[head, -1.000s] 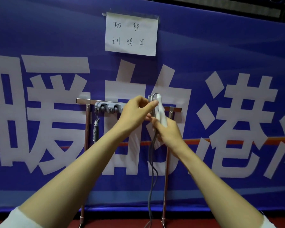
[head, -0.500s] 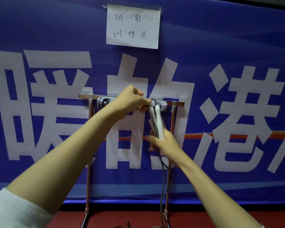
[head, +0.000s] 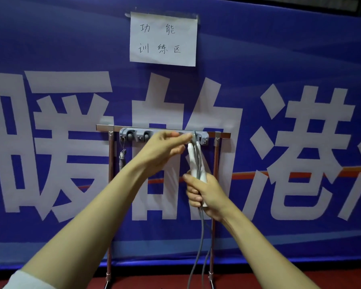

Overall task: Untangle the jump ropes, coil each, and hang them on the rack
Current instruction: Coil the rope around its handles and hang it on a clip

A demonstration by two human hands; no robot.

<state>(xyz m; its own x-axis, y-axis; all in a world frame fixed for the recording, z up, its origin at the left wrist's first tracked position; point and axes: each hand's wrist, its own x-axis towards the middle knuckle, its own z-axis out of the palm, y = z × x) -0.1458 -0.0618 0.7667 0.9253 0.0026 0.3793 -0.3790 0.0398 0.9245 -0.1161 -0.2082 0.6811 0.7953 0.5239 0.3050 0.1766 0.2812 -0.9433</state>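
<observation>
A: Where is the jump rope [head: 202,224]?
B: At the rack [head: 104,127], at the right end of the grey hook strip [head: 133,135]. The cord runs up to a hook there. Long grey strands drop past the rack's legs towards the red floor [head: 279,280].
A: Hands?
B: The right hand [head: 204,195] is clenched round the two white handles [head: 193,161], roughly upright just under the hook. The left hand [head: 165,147] reaches to the hook with its fingertips at the cord. It is blurred, so I cannot tell whether it pinches or only touches.
A: Progress?
B: Late stage for this rope, I judge: untangled and at the hook, but not yet let go. The strands hang long rather than in a tight coil. A small grey bundle [head: 122,161] hangs from the strip's left hook. It may be another rope done, but it is too small to confirm.
A: Left to do?
B: Seat the cord, then free both hands. No further ropes are in view, so the count is unknown.
</observation>
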